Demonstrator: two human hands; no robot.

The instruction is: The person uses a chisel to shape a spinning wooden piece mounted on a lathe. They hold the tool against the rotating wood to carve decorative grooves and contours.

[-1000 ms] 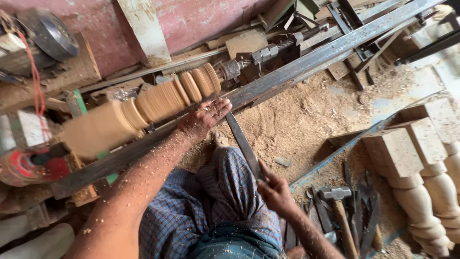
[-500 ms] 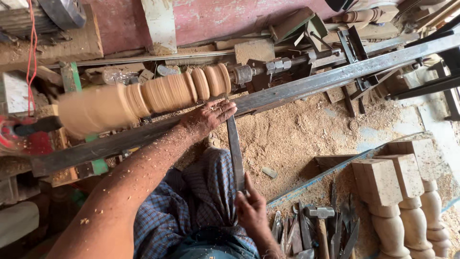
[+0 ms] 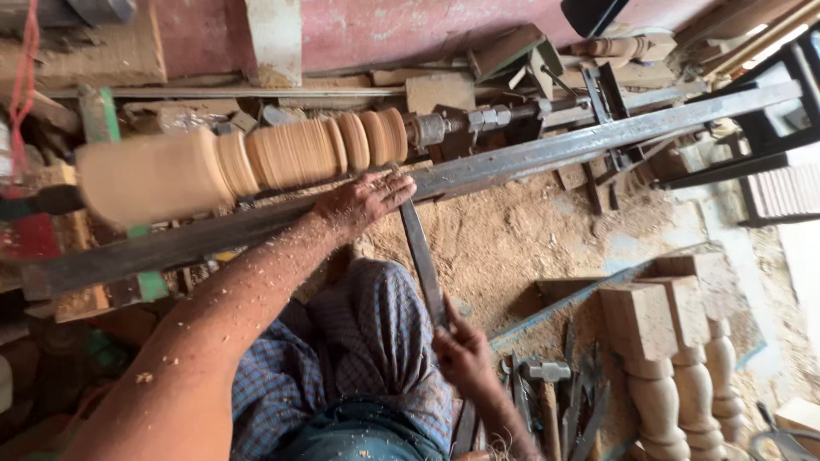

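Both hands guiding chisel [image 3: 421, 256]: left hand [image 3: 363, 201] pressing blade flat-fingered on steel rail [image 3: 555, 149] below spinning wooden spindle [image 3: 248, 162]; right hand [image 3: 461, 350] fingers wrapping handle; steady bracing likely keeping cut clean.

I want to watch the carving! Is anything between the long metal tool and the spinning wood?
Nothing visible. The chisel runs from the right hand up under the left hand on the steel rail, straight toward the turned wood.

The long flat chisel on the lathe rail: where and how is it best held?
Judging by its pose, at both ends. The chisel runs as a narrow flat bar from the rail back toward the lap. The left hand best presses from above onto its tip end at the rail; the right hand wraps the near end from the right side.
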